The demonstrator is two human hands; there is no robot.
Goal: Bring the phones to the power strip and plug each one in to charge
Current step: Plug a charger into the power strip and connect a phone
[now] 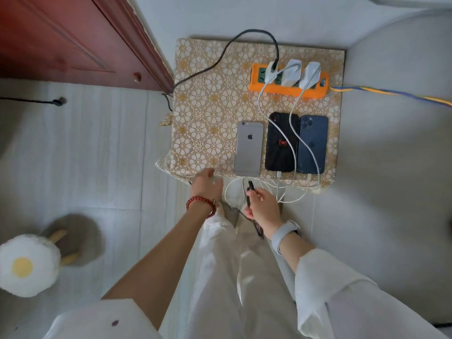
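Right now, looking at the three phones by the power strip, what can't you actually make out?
- Head view: the ports of the black phone and blue phone sit at the table edge, too small to confirm plugs are seated.
- All screens face down, so charging is unknown.
- The black cable tip in the right hand: connector type too small.
- Left hand: motion-blurred.

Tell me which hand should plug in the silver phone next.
Right hand: it probably should, since it already holds the black cable plug just below the silver phone. The left hand is empty.

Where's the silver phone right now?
The silver phone lies face down near the table's front edge, left of the black phone, just beyond the left hand.
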